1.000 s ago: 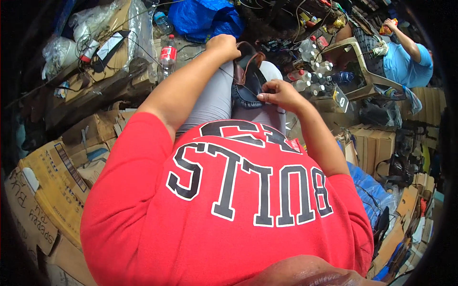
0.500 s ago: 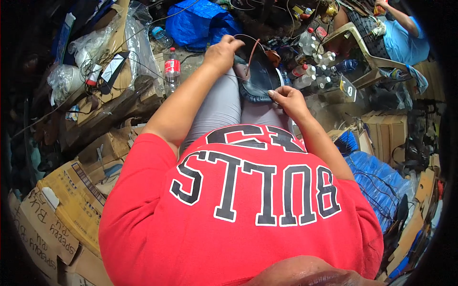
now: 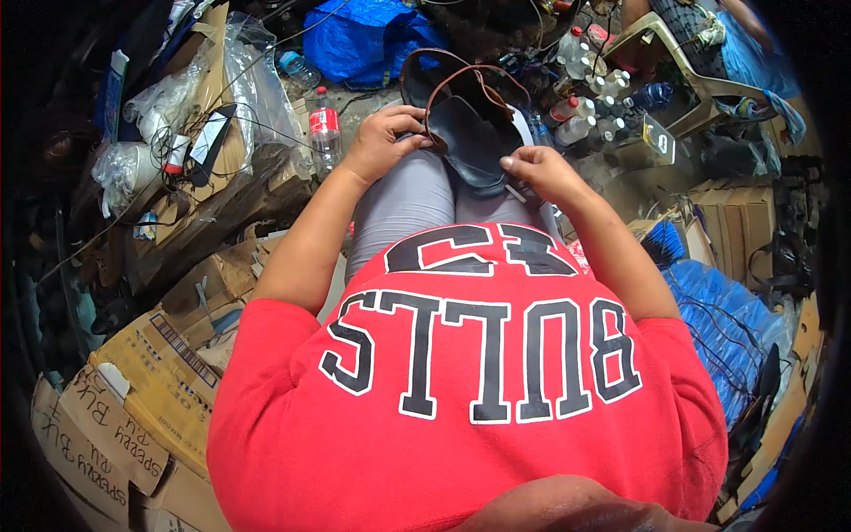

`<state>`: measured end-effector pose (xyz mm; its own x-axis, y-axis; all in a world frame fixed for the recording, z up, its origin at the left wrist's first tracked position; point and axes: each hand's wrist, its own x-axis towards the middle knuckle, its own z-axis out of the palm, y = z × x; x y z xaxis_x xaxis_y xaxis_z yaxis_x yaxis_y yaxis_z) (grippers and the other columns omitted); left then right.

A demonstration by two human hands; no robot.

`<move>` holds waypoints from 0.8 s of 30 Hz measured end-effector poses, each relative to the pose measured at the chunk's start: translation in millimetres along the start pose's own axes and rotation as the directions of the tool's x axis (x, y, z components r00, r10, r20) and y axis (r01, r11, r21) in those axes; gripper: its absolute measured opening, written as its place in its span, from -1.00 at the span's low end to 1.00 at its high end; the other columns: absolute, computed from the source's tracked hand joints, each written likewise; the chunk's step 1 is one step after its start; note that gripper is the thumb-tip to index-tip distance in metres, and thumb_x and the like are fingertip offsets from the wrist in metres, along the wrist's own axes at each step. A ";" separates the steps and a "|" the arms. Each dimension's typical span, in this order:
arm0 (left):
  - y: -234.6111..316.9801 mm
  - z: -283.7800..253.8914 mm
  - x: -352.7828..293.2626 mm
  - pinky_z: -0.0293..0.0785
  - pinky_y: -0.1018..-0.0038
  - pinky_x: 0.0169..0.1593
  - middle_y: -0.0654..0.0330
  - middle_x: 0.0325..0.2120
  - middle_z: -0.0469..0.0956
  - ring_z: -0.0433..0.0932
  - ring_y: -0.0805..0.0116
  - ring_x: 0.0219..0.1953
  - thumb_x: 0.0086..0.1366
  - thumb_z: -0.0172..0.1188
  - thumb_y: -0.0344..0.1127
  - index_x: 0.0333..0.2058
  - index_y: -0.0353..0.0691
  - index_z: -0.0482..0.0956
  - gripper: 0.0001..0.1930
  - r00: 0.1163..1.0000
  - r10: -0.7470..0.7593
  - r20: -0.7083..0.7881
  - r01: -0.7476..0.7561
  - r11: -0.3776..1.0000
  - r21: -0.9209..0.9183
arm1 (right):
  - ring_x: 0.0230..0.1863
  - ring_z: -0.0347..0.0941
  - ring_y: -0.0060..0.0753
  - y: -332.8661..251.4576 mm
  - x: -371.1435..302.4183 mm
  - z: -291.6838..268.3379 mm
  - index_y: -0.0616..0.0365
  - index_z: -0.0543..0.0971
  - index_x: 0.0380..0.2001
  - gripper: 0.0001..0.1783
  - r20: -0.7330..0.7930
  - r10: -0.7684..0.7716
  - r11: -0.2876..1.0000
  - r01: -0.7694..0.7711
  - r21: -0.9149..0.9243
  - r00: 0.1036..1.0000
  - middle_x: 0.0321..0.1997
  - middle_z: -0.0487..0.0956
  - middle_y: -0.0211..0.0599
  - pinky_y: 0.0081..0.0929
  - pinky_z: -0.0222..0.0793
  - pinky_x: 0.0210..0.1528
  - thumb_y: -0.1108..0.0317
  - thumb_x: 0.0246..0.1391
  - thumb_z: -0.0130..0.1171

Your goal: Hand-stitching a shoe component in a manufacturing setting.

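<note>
A black shoe (image 3: 470, 142) with brown-edged leather parts sticking up lies over my thighs, its smooth dark inside facing me. My left hand (image 3: 390, 142) is at the shoe's left side, its fingers bent and closed on the brown edge. On the near right side, my right hand (image 3: 539, 172) pinches the rim between thumb and forefinger. Just below its fingertips shows a small pale strip, too small to make out. The shoe's far end is partly hidden by the upright leather parts.
A red-labelled plastic bottle (image 3: 324, 124) stands left of my knee. Beyond my knees lies a blue plastic sheet (image 3: 363, 40). Several bottles (image 3: 581, 124) crowd the right, near a pale plastic chair (image 3: 691, 82); another person in blue sits there. Cardboard (image 3: 160, 390) lies at lower left.
My left hand has come down and nearer, from holding up the far side to the shoe's left edge. The shoe has turned, and its brown-edged leather parts now stand spread open.
</note>
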<state>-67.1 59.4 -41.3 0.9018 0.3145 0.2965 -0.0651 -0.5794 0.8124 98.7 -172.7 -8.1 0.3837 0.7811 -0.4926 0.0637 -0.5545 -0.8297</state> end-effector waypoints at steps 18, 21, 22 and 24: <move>2.3 -5.6 25.6 0.39 0.62 -0.29 0.25 -0.49 0.60 0.48 0.58 -0.43 0.03 0.26 -0.32 -0.41 -0.32 0.63 -0.81 0.919 -0.309 -0.243 0.321 0.947 0.009 | -0.64 0.31 -0.62 4.5 -2.0 -1.1 0.18 0.53 -0.57 -0.63 -0.080 0.014 0.988 -0.026 -0.150 0.997 -0.68 0.44 -0.44 -0.55 0.22 -0.58 0.06 -0.12 0.31; -33.5 -46.5 46.8 0.32 0.66 -0.43 0.32 -0.60 0.55 0.41 0.65 -0.54 0.07 0.23 -0.28 -0.49 -0.30 0.61 -0.82 0.847 -0.395 -0.356 0.412 0.911 -0.032 | -0.55 0.43 -0.45 -1.2 0.0 -3.0 0.13 0.56 -0.52 -0.59 -0.155 0.006 0.960 -0.049 -0.277 0.988 -0.61 0.52 -0.35 -0.41 0.28 -0.43 -0.04 -0.06 0.21; -42.7 -62.4 52.7 0.42 0.43 -0.37 0.08 -0.60 0.58 0.53 0.35 -0.53 -0.02 0.26 -0.14 -0.48 -0.31 0.61 -0.70 0.816 -0.436 -0.378 0.500 0.861 0.087 | -0.55 0.43 -0.45 -9.0 1.8 -3.2 0.13 0.56 -0.52 -0.59 -0.159 -0.005 0.957 -0.042 -0.287 0.987 -0.61 0.52 -0.35 -0.41 0.28 -0.43 -0.04 -0.06 0.21; -82.1 -103.6 48.3 0.45 0.30 -0.24 -0.05 -0.45 0.59 0.58 0.09 -0.35 -0.07 0.29 0.05 -0.43 -0.30 0.62 -0.54 0.841 -0.450 -0.301 0.536 0.617 0.576 | -0.38 0.50 -0.25 -35.9 8.9 2.0 0.06 0.59 -0.45 -0.55 -0.191 -0.130 0.845 0.008 -0.534 0.973 -0.48 0.59 -0.29 -0.25 0.26 -0.25 -0.14 -0.03 0.10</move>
<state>-62.4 200.1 -41.6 0.6587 0.7516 0.0354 0.6895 -0.6218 0.3715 98.0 -145.2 16.8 0.5413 0.7773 -0.3207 0.5493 -0.6156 -0.5650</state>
